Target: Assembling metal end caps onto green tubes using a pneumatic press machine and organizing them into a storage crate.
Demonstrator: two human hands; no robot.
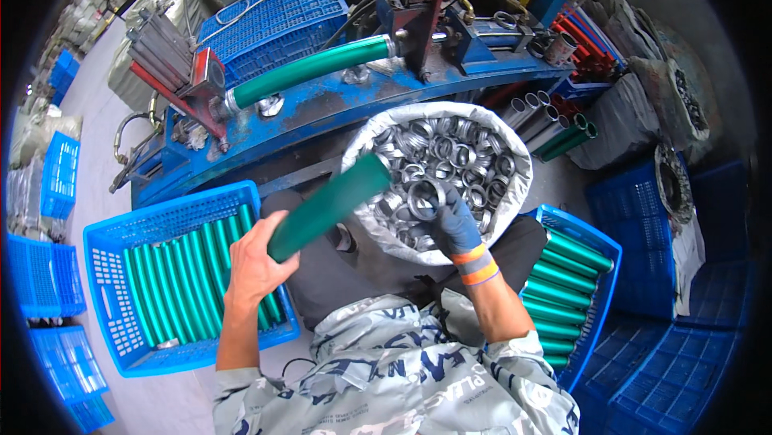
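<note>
My bare left hand [261, 254] grips a green metallic tube [331, 206] near its lower end; the tube slants up to the right, its far end slightly blurred. In my right hand [457, 226], which wears a dark blue glove with an orange-banded cuff, is a silver metal ring [425, 199], pinched at its right side. The tube's upper end and the ring are apart. Below the ring stands a white woven sack [362, 230] full of loose metal rings [462, 153]. Another green tube [314, 71] lies clamped in the blue machine [322, 117] ahead.
At my left a blue crate [108, 298] holds a row of green tubes [181, 282]. A second blue crate [605, 294] with green tubes [559, 294] stands at my right. Silver and green tubes [555, 117] lean beyond the sack. Stacked blue crates [635, 226] stand far right.
</note>
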